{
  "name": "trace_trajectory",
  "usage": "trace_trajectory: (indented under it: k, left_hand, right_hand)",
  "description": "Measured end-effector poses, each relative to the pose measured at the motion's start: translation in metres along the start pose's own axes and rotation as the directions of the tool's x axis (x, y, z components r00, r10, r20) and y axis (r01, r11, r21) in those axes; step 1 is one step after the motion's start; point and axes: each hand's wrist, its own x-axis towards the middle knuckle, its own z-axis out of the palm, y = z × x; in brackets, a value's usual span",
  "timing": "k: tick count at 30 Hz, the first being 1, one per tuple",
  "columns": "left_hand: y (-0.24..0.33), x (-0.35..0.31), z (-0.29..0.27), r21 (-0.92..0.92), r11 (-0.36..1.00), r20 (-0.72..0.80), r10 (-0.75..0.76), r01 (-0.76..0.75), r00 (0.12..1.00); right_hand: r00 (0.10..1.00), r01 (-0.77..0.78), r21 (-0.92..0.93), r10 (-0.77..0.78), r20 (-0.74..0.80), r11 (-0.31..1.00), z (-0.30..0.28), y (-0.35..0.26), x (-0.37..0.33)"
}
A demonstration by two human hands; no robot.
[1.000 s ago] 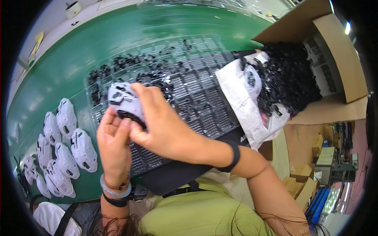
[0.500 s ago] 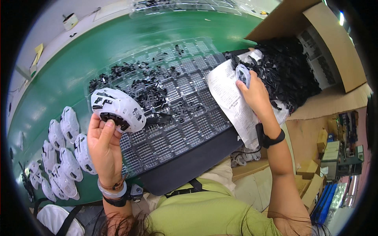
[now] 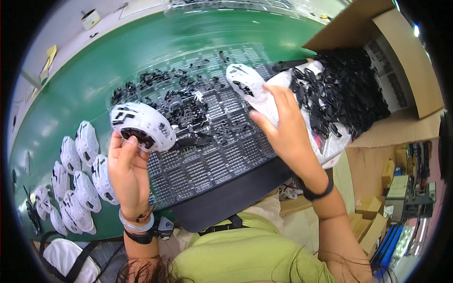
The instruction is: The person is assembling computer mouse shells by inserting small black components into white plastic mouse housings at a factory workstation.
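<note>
My left hand [image 3: 128, 162] grips a white, domed plastic shell [image 3: 150, 123] by its near edge, thumb on the dark inside and fingers beneath. Black inserts and cut-outs show on that shell. To the right, my right hand [image 3: 286, 123] has a second, smaller-looking white shell [image 3: 247, 78] at its fingertips, tilted over the clear tray [image 3: 207, 165]; the exact contact is partly hidden. Small black plastic parts [image 3: 181, 108] lie heaped across the tray, between and beyond my hands.
Several white shells [image 3: 87, 191] lie on the green table [image 3: 141, 59] at left. At right, an open cardboard box [image 3: 406, 61] holds a heap of black pieces [image 3: 349, 89], with a white printed bag [image 3: 325, 151] before it. A black mat [image 3: 226, 203] lies under the tray.
My right hand has moved left from over the white bag, bringing its shell above the tray and turning it to show another side. My left hand and its shell have barely shifted.
</note>
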Motion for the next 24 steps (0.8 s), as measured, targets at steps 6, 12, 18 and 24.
trace_trajectory:
  k: [6,12,18,24]
  left_hand:
    - [-0.002,-0.005,0.003,-0.038,0.971,-0.063,0.235,-0.238,0.970]
    - [-0.006,-0.004,-0.002,-0.058,0.994,-0.021,0.092,-0.093,0.996]
    - [-0.002,-0.003,0.003,-0.044,0.991,-0.042,0.125,-0.127,0.991]
    - [0.018,-0.006,-0.005,-0.130,0.923,-0.084,0.355,-0.363,0.931]
  right_hand:
    - [0.956,0.148,0.136,-0.177,0.234,0.980,0.049,-0.051,-0.018]
    - [0.925,0.172,0.164,-0.216,0.312,0.971,0.068,-0.056,-0.012]
    - [0.958,0.136,0.180,-0.175,0.227,0.974,0.068,-0.079,-0.025]
    - [0.964,0.125,0.311,-0.189,0.186,0.942,0.048,-0.096,-0.022]
